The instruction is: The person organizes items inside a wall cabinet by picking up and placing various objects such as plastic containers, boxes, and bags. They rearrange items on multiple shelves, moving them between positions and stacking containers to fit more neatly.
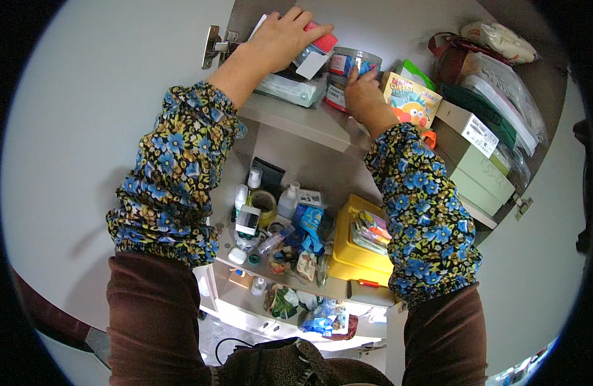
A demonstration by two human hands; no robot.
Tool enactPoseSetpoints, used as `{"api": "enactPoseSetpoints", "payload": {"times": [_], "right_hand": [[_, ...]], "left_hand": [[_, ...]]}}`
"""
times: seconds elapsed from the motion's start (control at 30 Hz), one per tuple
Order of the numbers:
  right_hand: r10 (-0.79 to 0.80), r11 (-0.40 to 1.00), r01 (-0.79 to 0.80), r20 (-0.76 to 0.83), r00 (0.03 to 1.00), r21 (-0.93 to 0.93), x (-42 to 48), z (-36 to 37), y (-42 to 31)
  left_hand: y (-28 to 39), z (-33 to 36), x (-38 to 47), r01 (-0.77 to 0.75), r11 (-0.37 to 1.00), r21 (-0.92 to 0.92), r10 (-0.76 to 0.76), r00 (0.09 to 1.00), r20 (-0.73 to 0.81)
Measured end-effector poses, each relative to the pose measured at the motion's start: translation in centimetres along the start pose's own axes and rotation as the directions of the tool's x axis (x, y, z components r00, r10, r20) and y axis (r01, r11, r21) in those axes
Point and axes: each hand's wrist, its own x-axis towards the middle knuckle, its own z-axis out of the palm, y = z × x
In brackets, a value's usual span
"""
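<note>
Both arms, in floral sleeve covers, reach up into an open cabinet. My left hand [287, 38] lies over a pile of small items at the upper left of the shelf, its fingers by a pink-red box [321, 39]; whether it grips anything is unclear. Below it are a white card box [312, 65] and a plastic-wrapped pack [289, 90]. My right hand [366, 91] touches the front of a clear round jar with blue contents [339, 63], stacked on a second jar [335, 96]. Its grip cannot be made out. A yellow cartoon-printed box [412, 99] stands just right of it.
Pale green boxes [484, 178] and bagged items [503, 91] fill the shelf's right side. The lower shelf holds a pump bottle [289, 200], a tape roll [263, 205] and a yellow plastic bin [344, 251]. Open doors flank the cabinet, a metal hinge [210, 47] at the left.
</note>
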Motion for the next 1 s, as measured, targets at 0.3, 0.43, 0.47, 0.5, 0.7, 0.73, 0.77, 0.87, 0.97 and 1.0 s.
{"api": "enactPoseSetpoints", "payload": {"times": [0.3, 0.43, 0.47, 0.5, 0.7, 0.73, 0.77, 0.87, 0.97, 1.0], "right_hand": [[0.043, 0.931, 0.015, -0.149, 0.988, 0.364, -1.4, -0.3, 1.1], [-0.011, 0.896, 0.056, -0.105, 0.994, 0.44, -3.4, -3.0, 1.1], [-0.075, 0.892, 0.085, -0.039, 0.996, 0.444, -3.7, -3.5, 1.1], [-0.146, 0.866, 0.135, -0.016, 0.989, 0.482, -4.0, -3.8, 1.1], [-0.255, 0.74, 0.234, -0.059, 0.965, 0.631, -4.1, -2.2, 1.6], [-0.271, 0.75, 0.251, -0.063, 0.961, 0.612, -3.7, -1.8, 1.7], [-0.27, 0.754, 0.232, -0.033, 0.962, 0.614, -3.2, -1.6, 1.9], [-0.242, 0.757, 0.201, -0.018, 0.97, 0.622, -2.7, -0.9, 2.2], [-0.256, 0.743, 0.193, 0.006, 0.967, 0.641, -2.3, -0.7, 2.4], [-0.264, 0.741, 0.195, 0.012, 0.964, 0.642, -2.2, -0.6, 2.5]], "left_hand": [[0.7, -2.1, 1.8, 0.066, 0.993, 0.098, -0.098, 0.922, 0.374], [0.9, -2.2, 1.8, 0.069, 0.994, 0.084, -0.096, 0.914, 0.394], [1.0, -2.3, 1.8, 0.068, 0.993, 0.097, -0.101, 0.914, 0.392], [1.0, -2.4, 1.8, 0.068, 0.992, 0.108, -0.106, 0.909, 0.403], [0.5, -3.1, 2.6, 0.068, 0.995, -0.073, -0.029, 0.897, 0.44], [0.2, -3.0, 2.6, 0.074, 0.992, -0.101, -0.02, 0.891, 0.454], [0.1, -3.0, 2.5, 0.103, 0.974, -0.203, -0.006, 0.902, 0.432], [0.5, -2.2, 2.6, 0.05, 0.962, -0.268, 0.064, 0.913, 0.402], [1.2, -1.5, 2.8, 0.062, 0.964, -0.26, 0.058, 0.901, 0.429], [1.3, -1.4, 2.9, 0.06, 0.959, -0.276, 0.064, 0.906, 0.418]]}}
